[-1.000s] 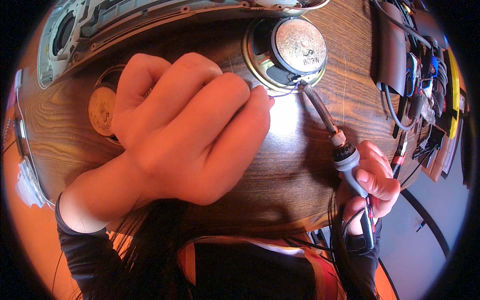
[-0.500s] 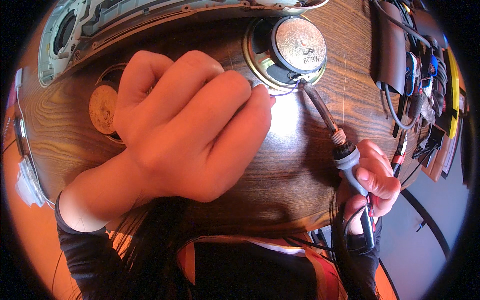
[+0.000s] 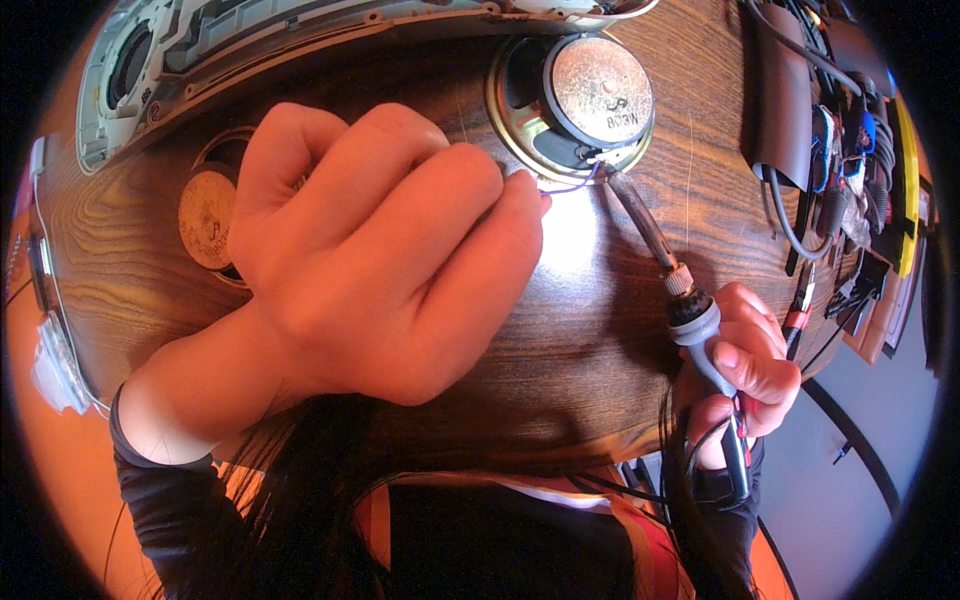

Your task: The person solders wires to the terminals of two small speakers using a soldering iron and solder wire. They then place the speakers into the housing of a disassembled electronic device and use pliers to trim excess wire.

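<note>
Currently right hand grips grey-handled soldering iron, tip at round metal speaker terminal; left hand pinches thin purple wire there. Joint looks unfinished.

A dark brown wood-grain tabletop carries all items. The landmark is a round loudspeaker with a silver metal magnet, lying magnet-up near the far edge. Well left of the loudspeaker lies a second round speaker with a tarnished brass-coloured magnet. Far left and behind the loudspeaker rests a grey plastic housing panel. Right of the loudspeaker lies a black pouch with bundled cables.
</note>
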Tool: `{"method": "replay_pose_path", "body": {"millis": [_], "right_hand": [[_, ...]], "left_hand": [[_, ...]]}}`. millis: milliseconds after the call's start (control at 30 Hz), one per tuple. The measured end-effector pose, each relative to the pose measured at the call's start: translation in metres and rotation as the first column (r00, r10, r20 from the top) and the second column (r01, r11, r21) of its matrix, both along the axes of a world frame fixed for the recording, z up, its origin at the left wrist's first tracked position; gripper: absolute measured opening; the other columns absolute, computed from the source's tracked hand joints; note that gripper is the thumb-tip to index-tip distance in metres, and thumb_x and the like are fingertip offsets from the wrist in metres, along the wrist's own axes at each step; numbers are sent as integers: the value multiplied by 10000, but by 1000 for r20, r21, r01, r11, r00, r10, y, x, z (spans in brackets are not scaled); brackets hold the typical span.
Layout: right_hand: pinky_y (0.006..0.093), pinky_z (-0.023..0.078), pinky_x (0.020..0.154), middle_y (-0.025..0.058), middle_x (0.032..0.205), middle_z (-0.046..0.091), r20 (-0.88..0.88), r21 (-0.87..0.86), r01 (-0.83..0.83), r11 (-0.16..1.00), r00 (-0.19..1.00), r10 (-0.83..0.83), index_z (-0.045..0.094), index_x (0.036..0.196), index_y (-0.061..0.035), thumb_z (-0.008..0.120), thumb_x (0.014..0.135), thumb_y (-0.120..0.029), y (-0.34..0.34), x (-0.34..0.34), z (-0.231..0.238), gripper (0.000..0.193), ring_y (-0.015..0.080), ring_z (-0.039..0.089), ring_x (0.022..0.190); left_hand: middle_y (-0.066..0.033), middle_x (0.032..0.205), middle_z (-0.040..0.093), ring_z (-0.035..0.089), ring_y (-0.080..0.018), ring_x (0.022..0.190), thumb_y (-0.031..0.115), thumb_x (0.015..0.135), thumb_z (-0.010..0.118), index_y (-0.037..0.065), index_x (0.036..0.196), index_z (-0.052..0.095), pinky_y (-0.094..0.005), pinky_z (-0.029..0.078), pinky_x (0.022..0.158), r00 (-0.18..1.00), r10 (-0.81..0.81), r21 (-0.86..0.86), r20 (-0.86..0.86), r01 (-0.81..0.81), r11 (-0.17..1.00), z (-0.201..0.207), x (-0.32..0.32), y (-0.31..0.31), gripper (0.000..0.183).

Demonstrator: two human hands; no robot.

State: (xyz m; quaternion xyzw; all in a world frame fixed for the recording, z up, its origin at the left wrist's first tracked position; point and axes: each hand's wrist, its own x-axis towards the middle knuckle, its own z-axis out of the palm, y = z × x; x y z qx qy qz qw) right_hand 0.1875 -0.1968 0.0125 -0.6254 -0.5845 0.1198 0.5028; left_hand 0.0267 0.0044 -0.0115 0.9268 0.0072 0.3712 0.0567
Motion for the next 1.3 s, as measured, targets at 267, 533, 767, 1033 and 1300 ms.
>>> {"method": "replay_pose_path", "body": {"millis": [267,533,767,1033,1300], "right_hand": [[408,433,657,115,690,581,3,-168,-168,971,985,171,520,974,-46,584,895,-463,-7,11,10,428,244,539,630],[352,417,494,91,620,559,-6,26,43,999,999,-42,621,927,-17,604,890,-437,-3,-1,-3,422,249,517,517],[437,441,775,119,728,595,32,-249,-133,959,989,146,497,979,-60,562,903,-483,-16,14,13,434,263,573,746],[431,429,794,104,671,581,55,-218,-73,973,995,87,499,982,-60,559,904,-480,-16,9,10,431,264,582,716],[437,432,783,113,692,586,31,-202,-77,976,996,85,504,990,-59,571,897,-482,-18,10,7,438,264,581,720]], "left_hand": [[8,683,578,525,-154,592,58,606,809,37,873,689,-275,326,544,1000,6,-3,-4,-6,1000,0,-1,0,293],[8,688,581,527,-155,596,55,605,809,39,877,688,-277,327,548,1000,-4,-2,-15,3,1000,1,-2,0,298],[7,692,582,528,-158,602,51,608,805,38,880,685,-278,328,547,1000,-4,-6,-5,4,1000,0,-1,0,297],[5,690,582,527,-158,595,53,607,803,37,879,684,-277,324,542,1000,-7,1,-5,7,1000,0,-1,1,298],[4,680,581,525,-155,589,58,611,798,32,878,686,-274,317,540,1000,-10,-2,-1,10,1000,0,-1,1,291]]}}
